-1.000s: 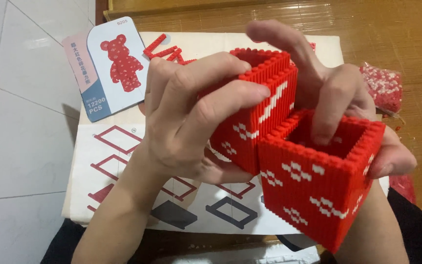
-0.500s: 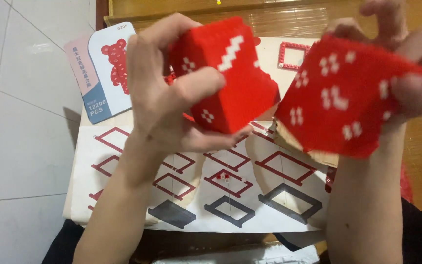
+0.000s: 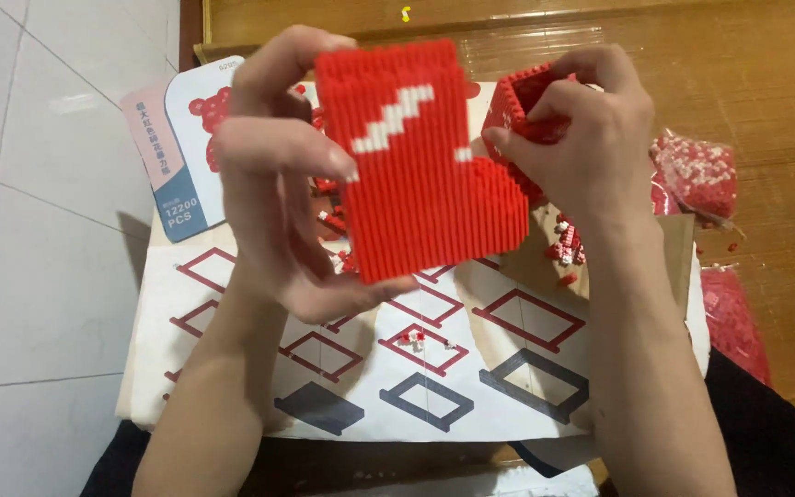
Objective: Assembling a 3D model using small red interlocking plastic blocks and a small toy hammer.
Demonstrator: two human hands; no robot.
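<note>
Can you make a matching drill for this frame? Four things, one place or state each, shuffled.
Things:
1. large red block piece
2. smaller red block piece
3. instruction sheet
4. bags of loose bricks

Places or states:
A. flat under both hands
B. in the left hand, white zigzag facing the camera
C. on the wooden floor, at right
D. in the right hand

Pairs: 1-B, 2-D, 3-A, 4-C

Two red brick blocks [image 3: 420, 166]; two bead bags [image 3: 697, 170]

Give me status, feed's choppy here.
Left hand holds red brick block upright. Right hand grips second red piece. Nothing between them.
</note>
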